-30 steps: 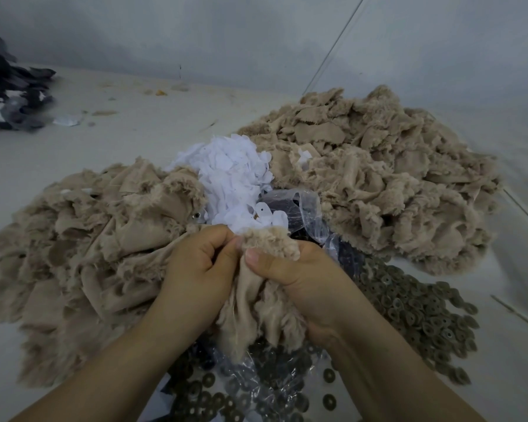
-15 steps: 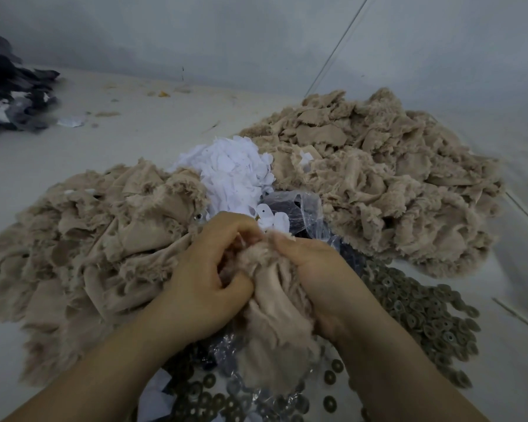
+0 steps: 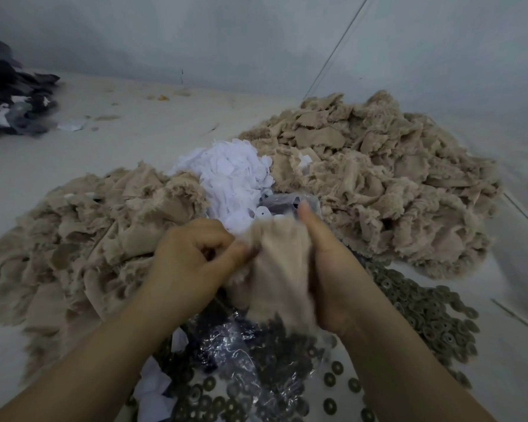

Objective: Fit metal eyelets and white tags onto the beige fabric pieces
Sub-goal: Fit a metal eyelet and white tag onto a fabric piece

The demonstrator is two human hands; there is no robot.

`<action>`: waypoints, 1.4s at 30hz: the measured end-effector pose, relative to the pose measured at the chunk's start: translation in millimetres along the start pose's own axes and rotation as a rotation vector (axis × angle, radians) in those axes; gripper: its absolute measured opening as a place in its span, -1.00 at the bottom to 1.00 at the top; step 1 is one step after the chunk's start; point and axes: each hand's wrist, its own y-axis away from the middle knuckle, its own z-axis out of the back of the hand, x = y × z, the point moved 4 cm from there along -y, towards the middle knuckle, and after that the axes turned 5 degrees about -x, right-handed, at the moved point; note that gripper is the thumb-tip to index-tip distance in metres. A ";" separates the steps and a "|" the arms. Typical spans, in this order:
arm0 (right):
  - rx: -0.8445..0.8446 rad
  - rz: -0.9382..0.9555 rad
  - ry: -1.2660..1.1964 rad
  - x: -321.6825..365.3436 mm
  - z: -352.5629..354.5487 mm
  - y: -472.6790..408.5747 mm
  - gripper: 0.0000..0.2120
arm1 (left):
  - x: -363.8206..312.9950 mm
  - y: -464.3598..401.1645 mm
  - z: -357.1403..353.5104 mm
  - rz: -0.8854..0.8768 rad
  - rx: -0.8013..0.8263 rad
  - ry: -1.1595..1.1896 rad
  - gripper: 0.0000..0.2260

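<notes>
Since half a second ago both hands have shifted slightly up and to the right, and the fabric piece (image 3: 279, 269) now hangs spread between them rather than bunched. Left hand (image 3: 192, 263) is curled, thumb and forefinger pinching the left edge of the piece. Right hand (image 3: 326, 269) grips the right edge, thumb pointing up along it, fingers hidden behind the cloth. Piece is beige with frayed edges and somewhat blurred — no eyelet or tag can be made out on it. Directly below the hands lies a crumpled clear plastic bag (image 3: 235, 357) over a scatter of dark metal eyelets (image 3: 415, 312), which spreads to the right across the pale table (image 3: 119, 138). Just beyond the hands sits a heap of white tags (image 3: 232, 178), one loose tag touching the top of the held piece. Left fabric pile (image 3: 73, 233) lies beside the left hand; right fabric pile (image 3: 378, 184) — the larger — lies beyond the right hand. Dark cloth (image 3: 9, 102) rests at the far left corner, well apart.
</notes>
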 end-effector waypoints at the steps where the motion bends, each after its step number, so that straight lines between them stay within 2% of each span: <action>1: 0.024 0.022 0.005 -0.9 -1.2 -0.6 -0.30 | 1.9 -2.1 1.6 0.088 -0.070 0.053 -0.59; 3: 0.021 0.054 0.054 -4.2 -3.9 -1.0 -0.38 | 7.0 -6.8 2.2 0.224 -0.154 0.133 -0.53; 6: 0.041 0.084 0.127 -8.1 -7.0 0.3 -0.27 | 10.2 -11.9 -2.0 0.282 -0.151 0.130 -0.49; 9: -0.007 0.148 0.172 -6.9 -5.9 -0.7 -0.47 | 13.7 -11.1 -6.8 0.289 -0.142 0.115 -0.50; 11: -0.082 0.170 0.128 -5.8 -2.3 -3.0 -0.64 | 14.7 -9.8 -6.6 0.265 -0.171 0.064 -0.50; 14: -0.151 0.152 0.044 -2.1 5.1 -7.5 -0.63 | 9.7 -8.8 -2.2 0.164 -0.219 -0.023 -0.48; 16: -0.197 0.177 0.120 -1.9 8.2 -8.4 -0.64 | 6.0 -8.5 -0.2 0.115 -0.233 -0.036 -0.49; 19: -0.237 0.213 0.253 -5.6 10.5 -11.2 -0.52 | 3.4 -8.5 -1.5 0.117 -0.218 -0.048 -0.49; 23: -0.182 0.203 0.246 -4.8 5.9 -9.8 -0.08 | 5.9 -9.1 -3.4 0.189 -0.198 -0.005 -0.47; 24: -0.169 0.208 0.269 -4.4 5.5 -9.3 -0.08 | 7.6 -9.4 -4.2 0.214 -0.197 0.020 -0.47; 25: -0.149 0.231 0.319 -4.6 4.4 -7.7 -0.20 | 10.1 -9.5 -5.2 0.244 -0.198 0.043 -0.47; 27: -0.166 0.299 0.396 -5.0 4.2 -6.4 -0.62 | 15.0 -8.9 -7.1 0.309 -0.207 0.105 -0.48; 29: -0.222 0.311 0.302 -5.2 8.9 -6.2 -0.82 | 18.5 -7.1 -8.6 0.338 -0.163 0.185 -0.52; 31: -0.228 0.294 0.197 -2.1 11.6 -5.9 -0.84 | 17.3 -4.1 -9.1 0.306 -0.041 0.180 -0.62; 33: -0.232 0.287 0.144 1.4 11.6 -4.4 -0.82 | 16.3 0.1 -12.0 0.245 0.088 0.111 -0.57; 34: -0.223 0.278 0.117 1.6 10.0 -3.7 -0.80 | 14.1 1.2 -13.2 0.198 0.100 0.072 -0.61; 36: -0.174 0.284 0.101 -0.1 4.5 -2.4 -0.75 | 8.2 0.0 -14.8 0.112 0.048 0.027 -0.72; 39: -0.106 0.308 0.127 -3.7 -4.9 0.8 -0.67 | 2.6 -2.0 -16.7 0.081 0.012 -0.021 -0.72; 42: -0.084 0.247 0.128 -7.0 -6.9 2.1 -0.74 | 0.8 -0.6 -13.2 0.139 -0.055 0.000 -0.77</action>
